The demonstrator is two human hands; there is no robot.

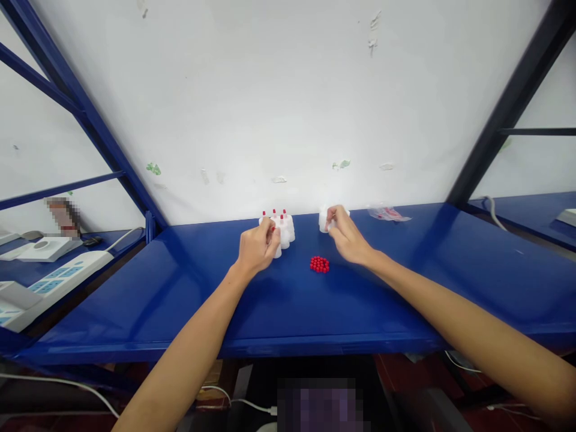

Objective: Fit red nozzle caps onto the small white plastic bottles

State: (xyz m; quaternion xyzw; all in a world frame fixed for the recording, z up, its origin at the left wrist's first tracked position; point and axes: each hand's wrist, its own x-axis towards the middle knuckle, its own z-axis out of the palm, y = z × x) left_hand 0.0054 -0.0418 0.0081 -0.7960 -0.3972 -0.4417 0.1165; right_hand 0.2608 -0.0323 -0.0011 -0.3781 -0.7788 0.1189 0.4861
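My left hand point(258, 246) is closed around the top of a small white bottle point(278, 253), and a red cap shows between thumb and fingers. Just behind it stands a tight group of white squeeze bottles point(285, 231), several with pointed red caps. My right hand point(347, 239) pinches a whitish piece, apparently another small bottle point(332, 225), beside more white bottles point(323, 220) near the wall. The fingers hide most of it. Between the hands, a cluster of small red caps point(319, 264) lies on the blue tabletop point(288, 312).
A clear plastic bag point(389, 213) with red contents lies at the back right. To the left, beyond the blue frame post point(108, 132), are a white power strip point(67, 276) and a phone-like item point(63, 216). A white wall closes off the back.
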